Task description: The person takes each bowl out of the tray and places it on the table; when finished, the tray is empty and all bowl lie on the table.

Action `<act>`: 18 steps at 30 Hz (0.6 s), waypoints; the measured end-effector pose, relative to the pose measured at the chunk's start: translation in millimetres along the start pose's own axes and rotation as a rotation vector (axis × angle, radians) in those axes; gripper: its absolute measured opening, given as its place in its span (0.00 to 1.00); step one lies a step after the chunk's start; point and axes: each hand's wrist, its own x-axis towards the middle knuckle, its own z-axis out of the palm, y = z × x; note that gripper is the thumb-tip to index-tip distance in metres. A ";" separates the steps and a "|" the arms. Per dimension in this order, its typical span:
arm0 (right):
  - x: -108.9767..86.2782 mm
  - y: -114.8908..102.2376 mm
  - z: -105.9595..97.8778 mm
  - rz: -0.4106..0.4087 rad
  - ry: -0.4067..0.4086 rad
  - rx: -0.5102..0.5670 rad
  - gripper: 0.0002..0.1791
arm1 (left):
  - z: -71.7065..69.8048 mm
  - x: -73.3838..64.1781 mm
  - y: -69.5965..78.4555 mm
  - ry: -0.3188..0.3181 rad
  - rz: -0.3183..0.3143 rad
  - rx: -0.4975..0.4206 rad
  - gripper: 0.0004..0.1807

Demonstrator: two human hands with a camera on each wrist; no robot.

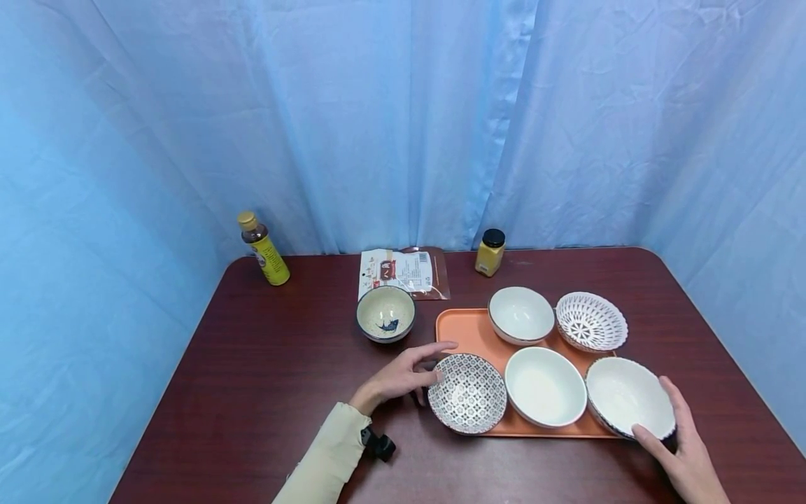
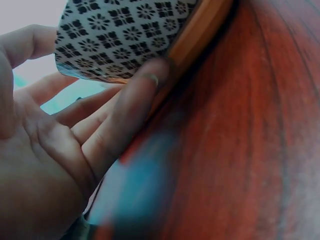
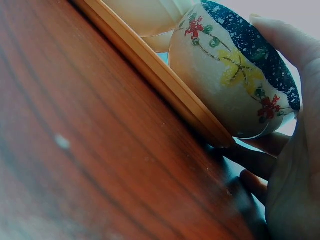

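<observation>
1. Since both look like glazed ceramic, I expect the patterned bowl (image 1: 467, 393) and flowered bowl (image 1: 630, 397), at opposite ends of the orange tray (image 1: 467, 327) in the head view, to be stiff, slick and breakable; I'd hold opposite walls.
2. Left wrist view: my left grip (image 2: 57, 137) is unclosed, fingers extended beside the patterned bowl.
3. Right wrist view: my right grip (image 3: 296, 150) curls round the flowered bowl, thumb at its rim.

Head view is bright; wrist views dim, blurry.
</observation>
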 end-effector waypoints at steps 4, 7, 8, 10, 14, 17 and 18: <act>-0.5 0.0 0.6 -0.014 0.005 0.005 0.48 | 0.5 1.1 -3.5 -0.057 -0.018 -0.037 0.35; 0.2 -0.5 0.1 0.003 -0.005 0.013 0.48 | 0.6 1.8 -6.5 -0.098 -0.008 -0.082 0.36; 0.7 -0.9 -0.2 0.016 -0.011 0.015 0.48 | 0.7 1.7 -7.4 -0.107 -0.002 -0.095 0.37; 1.9 -1.6 -1.0 0.036 -0.022 0.020 0.48 | 0.4 1.8 -9.6 -0.122 0.016 -0.113 0.37; 2.6 -1.1 -1.4 0.047 -0.030 0.022 0.48 | -0.6 1.9 -14.0 -0.146 0.049 -0.147 0.36; 1.3 0.5 -0.4 0.020 -0.016 0.023 0.48 | -2.1 2.1 -15.7 -0.175 0.067 -0.183 0.36; 1.0 0.7 0.1 0.014 -0.011 0.023 0.47 | -2.6 2.2 -15.8 -0.183 0.073 -0.192 0.36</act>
